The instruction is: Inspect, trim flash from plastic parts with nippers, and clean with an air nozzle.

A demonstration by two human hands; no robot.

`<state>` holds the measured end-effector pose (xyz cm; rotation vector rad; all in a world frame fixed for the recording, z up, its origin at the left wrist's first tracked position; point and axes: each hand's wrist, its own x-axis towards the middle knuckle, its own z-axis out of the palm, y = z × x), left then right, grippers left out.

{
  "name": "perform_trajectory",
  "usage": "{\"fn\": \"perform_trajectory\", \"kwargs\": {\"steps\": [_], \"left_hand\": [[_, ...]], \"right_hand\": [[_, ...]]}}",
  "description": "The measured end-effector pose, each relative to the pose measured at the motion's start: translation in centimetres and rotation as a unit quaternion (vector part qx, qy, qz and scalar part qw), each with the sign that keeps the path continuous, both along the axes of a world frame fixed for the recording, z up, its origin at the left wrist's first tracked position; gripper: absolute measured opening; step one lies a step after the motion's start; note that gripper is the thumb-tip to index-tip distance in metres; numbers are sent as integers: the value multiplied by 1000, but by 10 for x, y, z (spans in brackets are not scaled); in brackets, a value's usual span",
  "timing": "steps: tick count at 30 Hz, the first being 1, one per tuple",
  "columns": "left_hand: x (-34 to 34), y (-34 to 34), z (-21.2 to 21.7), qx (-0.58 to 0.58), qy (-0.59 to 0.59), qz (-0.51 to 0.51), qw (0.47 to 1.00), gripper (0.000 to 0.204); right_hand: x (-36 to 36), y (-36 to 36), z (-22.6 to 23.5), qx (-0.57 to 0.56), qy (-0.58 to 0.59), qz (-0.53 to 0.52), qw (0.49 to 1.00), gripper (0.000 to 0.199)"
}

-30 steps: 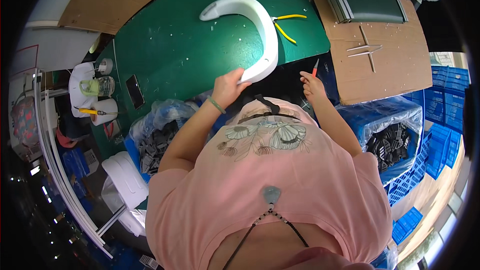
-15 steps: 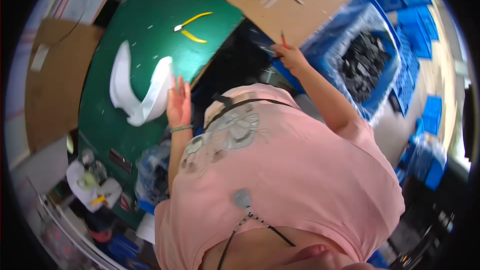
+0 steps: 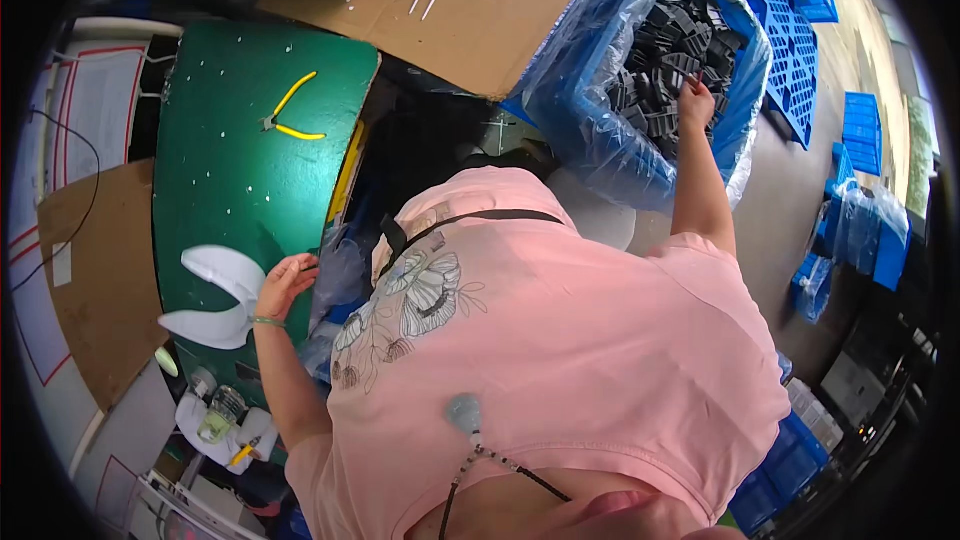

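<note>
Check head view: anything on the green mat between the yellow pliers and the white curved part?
Nothing. In the head view the green mat is bare between the yellow pliers and the white curved part, apart from small white specks.

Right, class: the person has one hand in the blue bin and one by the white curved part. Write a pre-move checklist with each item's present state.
1. Right hand reaches the black parts in the blue bin: ok.
2. Right hand has gripped a part: cannot tell.
3. Left hand beside the white curved part: ok.
4. White curved part lies on the green mat: ok.
5. Yellow cutters lie apart from both hands: ok.
</note>
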<state>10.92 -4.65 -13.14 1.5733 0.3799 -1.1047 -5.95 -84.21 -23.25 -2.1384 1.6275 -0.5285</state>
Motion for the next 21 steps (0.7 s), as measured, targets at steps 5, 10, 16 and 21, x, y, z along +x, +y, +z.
{"fn": "perform_trajectory", "kwargs": {"steps": [5, 10, 16, 21], "left_hand": [[-12, 65, -9, 56, -60, -123, 989, 34], [-21, 30, 26, 527, -323, -23, 786, 40], [0, 38, 36, 714, -345, -152, 590, 81], [17, 61, 10, 687, -233, -186, 663, 67]], "right_hand": [[-21, -64, -16, 70, 162, 260, 949, 48], [-18, -106, -39, 2, 415, 276, 867, 56], [9, -69, 5, -55, 392, 174, 902, 51], [49, -37, 81, -30, -161, 193, 967, 48]]}}
